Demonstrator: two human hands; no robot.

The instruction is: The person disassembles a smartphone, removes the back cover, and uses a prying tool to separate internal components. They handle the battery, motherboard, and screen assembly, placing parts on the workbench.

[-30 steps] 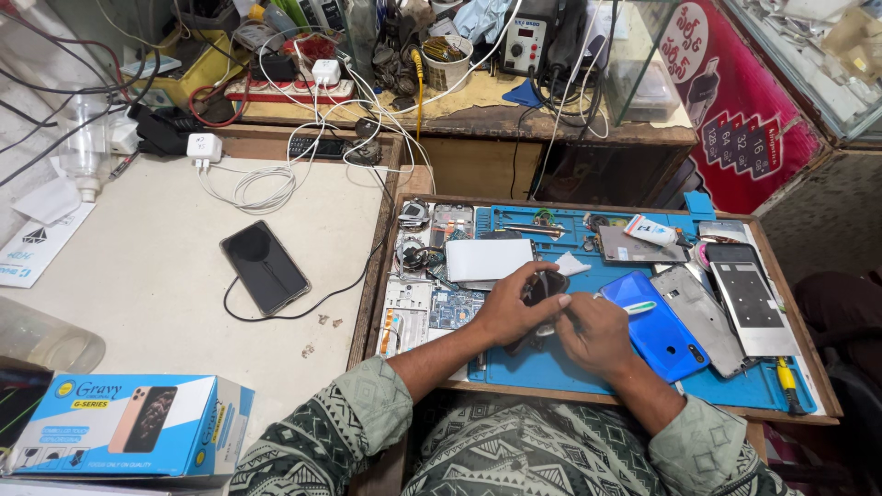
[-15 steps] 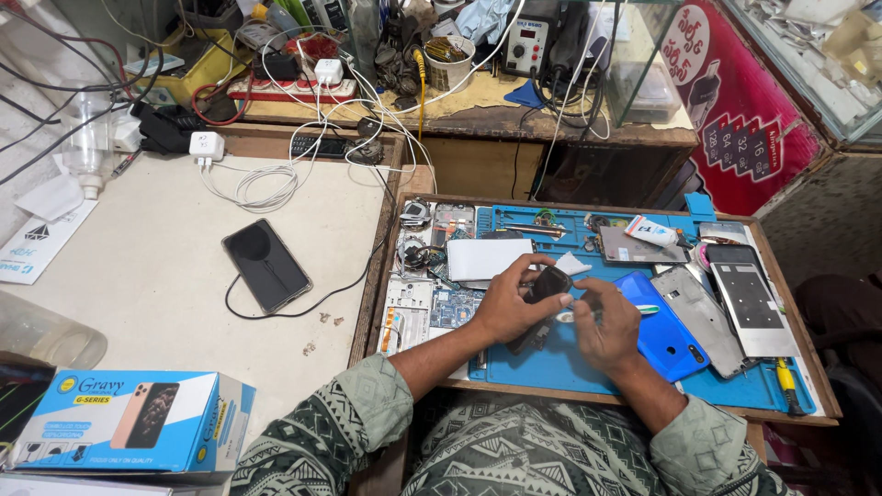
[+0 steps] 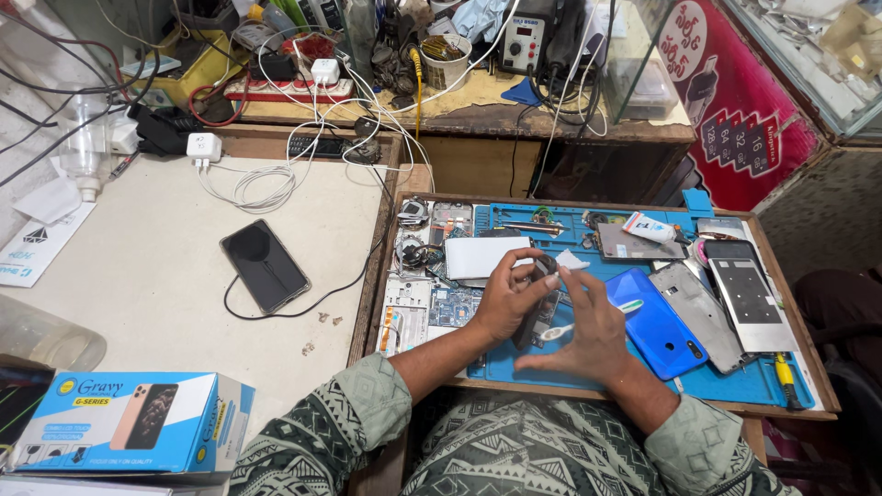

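My left hand [image 3: 508,296] grips a small dark phone part [image 3: 540,292], held upright above the blue work mat [image 3: 514,367]. My right hand [image 3: 588,335] is just to its right, holding a white brush with a green tip [image 3: 588,321] across the fingers. A blue phone back cover [image 3: 654,321] lies on the mat right of my right hand. A white card [image 3: 470,255] lies just behind my left hand, and circuit boards and a phone frame [image 3: 409,308] sit at the mat's left side.
Grey phone backs and a screen [image 3: 742,289] lie at the mat's right, with a white glue tube [image 3: 649,228] and a yellow-handled screwdriver [image 3: 784,377]. A black phone on a cable [image 3: 264,265] rests on the left table. A blue phone box [image 3: 129,421] sits near left. Chargers, wires and a soldering station [image 3: 524,37] crowd the back.
Both hands lifted off the mat with the dark part. My right hand shifted right and opened out, with the brush now showing across its fingers.
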